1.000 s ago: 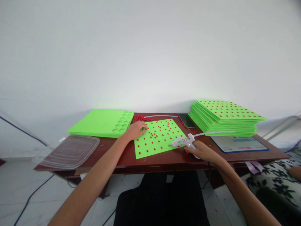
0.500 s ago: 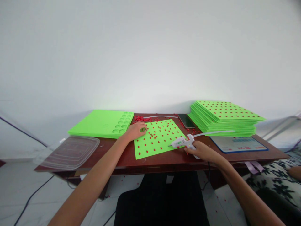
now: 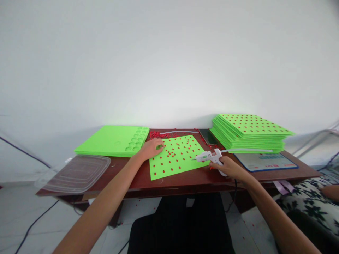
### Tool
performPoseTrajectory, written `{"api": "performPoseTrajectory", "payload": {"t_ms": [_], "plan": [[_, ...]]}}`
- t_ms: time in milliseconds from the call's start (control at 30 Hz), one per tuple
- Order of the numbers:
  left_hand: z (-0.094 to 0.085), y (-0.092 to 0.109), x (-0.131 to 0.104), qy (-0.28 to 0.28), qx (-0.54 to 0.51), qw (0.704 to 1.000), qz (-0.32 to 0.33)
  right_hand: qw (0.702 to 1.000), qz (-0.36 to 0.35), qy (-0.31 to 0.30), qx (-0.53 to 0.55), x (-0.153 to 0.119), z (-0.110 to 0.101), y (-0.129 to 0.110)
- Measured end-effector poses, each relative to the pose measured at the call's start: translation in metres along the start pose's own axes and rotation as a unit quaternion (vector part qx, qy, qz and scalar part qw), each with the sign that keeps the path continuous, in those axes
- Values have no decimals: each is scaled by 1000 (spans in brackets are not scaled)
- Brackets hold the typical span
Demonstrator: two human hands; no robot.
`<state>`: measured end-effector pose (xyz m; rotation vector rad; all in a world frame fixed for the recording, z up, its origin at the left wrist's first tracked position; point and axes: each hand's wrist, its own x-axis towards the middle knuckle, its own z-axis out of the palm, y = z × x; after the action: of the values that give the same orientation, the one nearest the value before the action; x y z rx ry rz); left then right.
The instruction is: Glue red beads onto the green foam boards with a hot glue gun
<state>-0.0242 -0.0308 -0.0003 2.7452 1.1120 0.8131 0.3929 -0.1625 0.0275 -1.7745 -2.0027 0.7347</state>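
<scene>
Green and thin, the dotted sheet (image 3: 180, 155) lies on the surface (image 3: 140, 173), likely light and bendy, best held by its edges. The left hand (image 3: 149, 149) curls its fingers by the far-left corner, whether pinching I cannot tell; the right hand (image 3: 231, 168) has fingers clamped around the glue gun (image 3: 209, 156).

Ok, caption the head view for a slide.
Right hand holding a white glue gun over a red-dotted green sheet, left hand at its far-left corner.
</scene>
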Motion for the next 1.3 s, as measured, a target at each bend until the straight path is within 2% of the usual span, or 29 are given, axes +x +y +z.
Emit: {"api": "performPoseTrajectory", "payload": {"t_ms": [133,333,567,767,967,1167,1300], "plan": [[-2,5,0,7,-6,1000,1,999,8,5,-31,-6,-6,5],[-1,7,-1,2,-5,1000,3,997,8,16,-74,-8,-4,5],[-1,6,0,-5,-5,1000,-3,997,7,-3,-74,-9,-4,4],[-5,11,1,-7,-5,1000,1,997,-2,13,-81,-7,-2,9],[-6,12,1,-6,-9,1000,4,998,-3,-9,-59,-8,-3,6],[-6,13,2,-13,-16,1000,4,996,-12,17,-89,-10,-3,2],[-4,11,3,-15,-19,1000,5,996,-1,-5,-87,-8,-5,3]]}}
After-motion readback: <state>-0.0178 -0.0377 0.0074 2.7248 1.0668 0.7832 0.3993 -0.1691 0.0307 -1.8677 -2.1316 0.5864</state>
